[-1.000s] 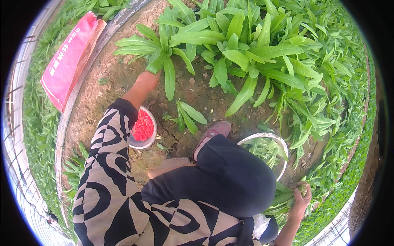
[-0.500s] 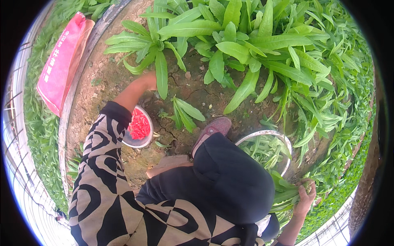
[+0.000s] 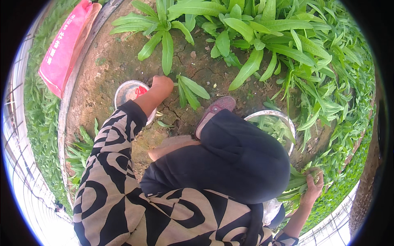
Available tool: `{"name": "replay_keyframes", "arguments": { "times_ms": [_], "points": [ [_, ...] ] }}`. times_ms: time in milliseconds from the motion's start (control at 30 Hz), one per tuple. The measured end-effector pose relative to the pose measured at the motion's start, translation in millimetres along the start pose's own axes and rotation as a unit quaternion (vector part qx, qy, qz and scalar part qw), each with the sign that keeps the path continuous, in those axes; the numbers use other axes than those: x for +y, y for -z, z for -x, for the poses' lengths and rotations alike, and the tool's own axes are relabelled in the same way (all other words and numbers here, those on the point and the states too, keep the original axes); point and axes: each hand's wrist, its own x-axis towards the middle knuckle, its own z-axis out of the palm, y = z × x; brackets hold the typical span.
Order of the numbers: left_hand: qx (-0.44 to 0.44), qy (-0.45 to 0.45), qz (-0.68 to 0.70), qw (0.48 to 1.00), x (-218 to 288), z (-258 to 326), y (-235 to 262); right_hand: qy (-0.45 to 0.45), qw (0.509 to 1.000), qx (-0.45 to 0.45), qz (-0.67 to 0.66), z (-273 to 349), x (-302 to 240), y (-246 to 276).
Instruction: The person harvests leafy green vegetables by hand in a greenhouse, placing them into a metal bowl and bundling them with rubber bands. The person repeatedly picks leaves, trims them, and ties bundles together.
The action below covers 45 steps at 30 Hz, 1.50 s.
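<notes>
Long-leaved green bunch [image 3: 294, 185], sideways, leaves leftward

"What kind of place are you in?"

"You're on a growing plot, seemingly a greenhouse: cracked soil [image 3: 201, 63] lies at twelve o'clock, leafy plants [image 3: 291, 53] crowd one to three, a pale, thin-barred wall [image 3: 30, 197] curves at eight."

I count one left hand [image 3: 163, 87], one right hand [image 3: 314, 186], two round containers [image 3: 122, 94] [image 3: 284, 116], one pink sack [image 3: 67, 45] and one visible shoe [image 3: 215, 108]; the green leaves [image 3: 248, 73] are too many for counting.
</notes>
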Motion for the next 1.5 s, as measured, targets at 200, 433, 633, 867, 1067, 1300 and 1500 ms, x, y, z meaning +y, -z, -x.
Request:
{"name": "replay_keyframes", "arguments": {
  "times_ms": [200,433,633,867,1067,1300,1500],
  "points": [
    [-0.039,0.039,0.067,0.996,2,-11,-18,-0.022,0.999,0.026,-0.037,25,15,3],
    [0.046,-0.203,0.357,0.910,84,-3,100,0.009,0.996,0.069,-0.057,33,19,11],
    [-0.008,-0.363,0.437,0.823,197,31,161,0.067,0.996,0.049,-0.016,32,14,5],
    [0.220,-0.050,0.307,0.925,90,-55,87,0.007,0.997,0.066,-0.039,26,26,-7],
    [0.379,-0.102,-0.096,0.915,-42,-137,76,-0.004,0.999,0.034,0.007,-6,23,-25],
    [0.143,0.077,-0.334,0.929,-78,-148,106,-0.025,0.999,0.038,0.012,-21,14,-31],
    [0.187,0.085,-0.376,0.904,-105,-168,86,-0.024,0.997,0.009,0.067,-32,16,-30]
  ]
}}
